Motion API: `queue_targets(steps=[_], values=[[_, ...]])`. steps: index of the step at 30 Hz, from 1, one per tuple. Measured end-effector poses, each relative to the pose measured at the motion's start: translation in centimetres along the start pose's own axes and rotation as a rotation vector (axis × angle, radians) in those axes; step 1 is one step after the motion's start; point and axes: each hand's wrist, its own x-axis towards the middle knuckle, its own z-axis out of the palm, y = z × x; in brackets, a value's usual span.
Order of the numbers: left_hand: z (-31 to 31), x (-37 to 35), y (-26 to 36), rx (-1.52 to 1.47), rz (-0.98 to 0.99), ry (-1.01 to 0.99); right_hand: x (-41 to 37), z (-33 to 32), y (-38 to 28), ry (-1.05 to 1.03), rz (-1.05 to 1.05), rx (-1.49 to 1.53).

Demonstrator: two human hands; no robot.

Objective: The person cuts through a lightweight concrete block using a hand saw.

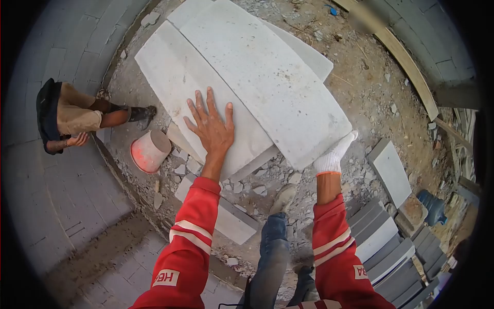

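Two large pale grey building blocks lie side by side in front of me, a narrow seam between them. My left hand [212, 131], bare, rests flat on the left block [190, 77] with its fingers spread. My right hand [337, 154], in a white knitted glove, grips the near right corner of the right block [262, 77]; its fingers are partly hidden along the edge. Under the right block's far side, another pale slab [303, 49] shows. Beneath the left block, the edge of a further piece [182, 141] pokes out.
A reddish-white bucket [150, 151] and a trowel [158, 195] sit at left, near another person [77, 116]. Loose slabs [391, 172] and stacked blocks [391, 252] stand at right by a blue water jug [432, 207]. Broken rubble covers the ground; a block wall [62, 180] borders the left.
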Motion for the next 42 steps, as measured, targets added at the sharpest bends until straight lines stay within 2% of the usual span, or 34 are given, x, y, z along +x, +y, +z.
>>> queue_targets(steps=[1,2,3,4,5,6,7,8,10,11,13,15,16,17,18,19,20,21,22,23,24,25,26,28,30,31,33,34,35,37,39,42], values=[[-0.2,0.3,-0.1,-0.026,-0.015,0.007,0.5,1.8,1.3,-0.046,0.115,0.07],[-0.3,0.2,-0.2,-0.012,-0.017,0.022,0.5,5.0,2.3,-0.046,0.148,0.058],[-0.3,0.4,-0.1,-0.009,-0.009,0.028,3.1,5.4,5.2,-0.025,0.11,-0.03],[-0.2,0.6,-0.4,0.008,0.014,0.052,4.3,7.1,6.7,0.06,0.112,-0.154],[0.0,0.9,-1.1,-0.005,0.041,0.075,3.2,8.7,6.0,0.054,0.137,-0.362],[0.7,1.5,-2.0,0.028,0.033,0.082,2.0,10.3,5.2,0.043,0.163,-0.569],[0.6,1.7,-2.2,0.016,0.055,0.09,3.4,9.4,4.7,-0.061,0.251,-0.798],[1.2,2.4,-3.4,0.063,0.072,0.095,2.8,8.4,5.4,-0.067,0.114,-0.963],[0.6,2.7,-3.4,0.03,0.108,0.098,-1.5,3.8,3.4,-0.168,-0.093,-0.947],[0.6,3.0,-3.6,-0.062,0.134,0.16,-3.3,0.5,1.5,-0.222,0.011,-0.948],[0.2,2.2,-2.9,-0.08,0.314,0.361,-8.5,-9.6,0.3,-0.118,-0.055,-0.795],[-0.8,-1.8,2.0,-0.139,0.529,0.334,-13.8,-22.1,-0.9,0.155,0.152,-0.79],[-0.4,-5.0,5.0,-0.211,0.624,0.257,-16.8,-28.6,-0.6,0.395,0.102,-0.595],[0.3,-9.0,8.5,-0.28,0.716,0.182,-20.4,-35.3,-1.0,0.62,0.066,-0.522],[1.0,-13.9,12.6,-0.353,0.769,0.021,-24.1,-41.9,-1.5,0.841,0.009,-0.441],[2.1,-19.3,17.1,-0.419,0.816,-0.135,-27.8,-47.2,-2.8,1.121,0.045,-0.351],[3.6,-24.5,21.3,-0.466,0.85,-0.344,-31.6,-54.4,-1.9,1.34,-0.001,-0.468],[5.3,-29.5,25.2,-0.437,0.951,-0.492,-35.0,-61.9,-0.4,1.516,-0.078,-0.337],[6.7,-34.5,29.4,-0.493,1.062,-0.62,-38.3,-66.2,-1.0,1.539,-0.135,0.016],[8.6,-39.2,33.3,-0.505,1.158,-0.705,-40.5,-67.3,-2.9,1.615,-0.043,0.301],[9.8,-43.8,37.4,-0.505,1.239,-0.775,-42.8,-73.2,-0.6,1.463,-0.144,0.383],[11.9,-48.0,40.9,-0.505,1.29,-0.816,-43.6,-75.8,-0.5,1.48,-0.121,0.528],[13.4,-51.8,44.5,-0.425,1.336,-0.843,-43.6,-77.4,-0.5,1.443,-0.122,0.62],[18.6,-58.1,50.4,-0.413,1.358,-0.776,-42.6,-78.8,-2.7,1.398,-0.103,0.737],[22.2,-62.5,54.9,-0.361,1.345,-0.725,-40.2,-78.9,-4.8,1.146,-0.366,0.896],[22.7,-64.1,56.5,-0.303,1.313,-0.715,-39.0,-80.2,-4.3,1.143,-0.358,0.914],[22.5,-65.3,57.5,-0.177,1.316,-0.701,-37.0,-82.0,-3.0,0.835,-0.512,0.84],[22.4,-65.3,58.1,-0.079,1.312,-0.688,-36.1,-85.2,0.0,0.751,-0.571,0.859],[23.9,-65.2,58.9,-0.072,1.31,-0.668,-36.1,-84.6,-0.5,0.733,-0.564,0.867],[26.1,-63.4,60.0,-0.11,1.466,-0.739,-36.5,-82.7,-2.8,0.737,-0.575,0.845],[25.4,-63.3,58.1,-0.168,1.347,-0.684,-38.0,-81.9,-4.1,0.76,-0.504,0.849],[19.1,-62.3,52.3,-0.246,1.085,-0.743,-42.6,-78.6,-5.0,0.875,-0.41,0.619]])
